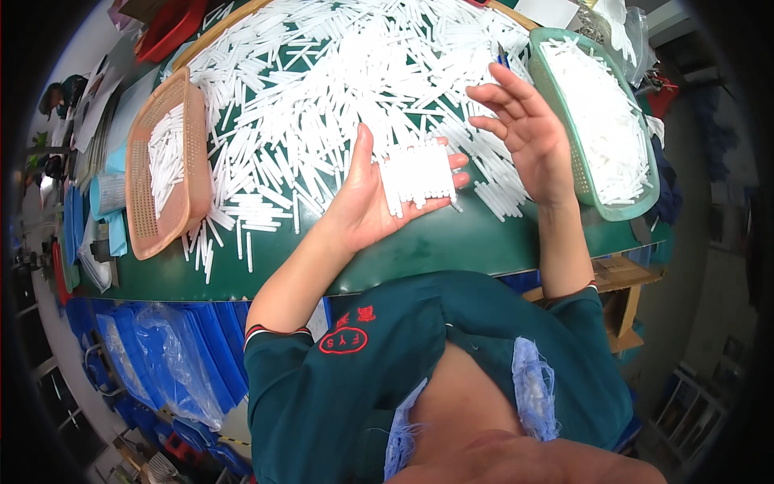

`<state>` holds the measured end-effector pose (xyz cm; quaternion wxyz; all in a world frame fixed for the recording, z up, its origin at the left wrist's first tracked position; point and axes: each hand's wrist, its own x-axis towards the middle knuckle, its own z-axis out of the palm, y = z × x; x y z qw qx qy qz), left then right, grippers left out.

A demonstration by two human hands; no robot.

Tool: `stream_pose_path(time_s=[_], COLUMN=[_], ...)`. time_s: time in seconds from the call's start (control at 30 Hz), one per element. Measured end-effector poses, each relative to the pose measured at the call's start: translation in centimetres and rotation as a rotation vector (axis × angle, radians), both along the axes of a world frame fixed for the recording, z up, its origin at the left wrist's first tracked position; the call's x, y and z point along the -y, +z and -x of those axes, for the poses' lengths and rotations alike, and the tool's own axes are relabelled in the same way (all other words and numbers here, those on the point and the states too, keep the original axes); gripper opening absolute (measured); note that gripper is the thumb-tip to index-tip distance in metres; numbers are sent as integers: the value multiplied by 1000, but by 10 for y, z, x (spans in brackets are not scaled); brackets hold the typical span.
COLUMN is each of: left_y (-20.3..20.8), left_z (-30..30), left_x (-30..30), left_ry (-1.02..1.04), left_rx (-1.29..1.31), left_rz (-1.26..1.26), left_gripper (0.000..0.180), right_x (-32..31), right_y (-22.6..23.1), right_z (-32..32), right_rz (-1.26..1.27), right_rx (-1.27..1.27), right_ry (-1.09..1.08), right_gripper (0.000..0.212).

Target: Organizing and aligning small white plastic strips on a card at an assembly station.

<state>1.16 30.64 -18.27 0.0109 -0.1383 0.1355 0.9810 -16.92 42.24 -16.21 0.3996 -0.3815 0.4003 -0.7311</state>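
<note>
My left hand (359,203) is turned palm up over the near part of the table, with a flat row of short white sticks (418,173) lying side by side across its palm and fingers. The thumb stands away from the sticks, and fingertips show past their right side. Higher up on the right, my right hand (534,149) is raised with its fingers apart and nothing in it. It is beside the green basket (629,212), which is full of white pieces. Beyond both hands spreads a large loose pile of the same white sticks (322,81).
A pink basket (196,173) with some white sticks stands tilted at the left. The green table (403,262) has a wooden strip (218,34) along its far side. A red container (171,32) is at the far left. Blue bins (181,347) sit below the near edge.
</note>
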Motion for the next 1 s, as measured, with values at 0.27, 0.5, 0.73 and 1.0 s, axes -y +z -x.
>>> stream_pose_path(time_s=[0.27,0.5,0.73,1.0], left_y=[-2,-6,-5,-5], left_z=[-3,-2,-2,-4], left_x=[0,-4,-9,-8], left_ry=[37,5,-24,-44], left_rx=[-48,12,88,38], left_rz=[-10,19,146,112], left_gripper=[98,94,102,104], right_x=[5,7,6,2], right_y=[-8,-6,-11,-5], right_z=[-30,-35,-38,-35], right_rz=[-135,-129,-287,-338], right_rx=[-1163,-1250,-1041,-837], right_ry=[45,34,79,203], right_gripper=[114,104,85,77])
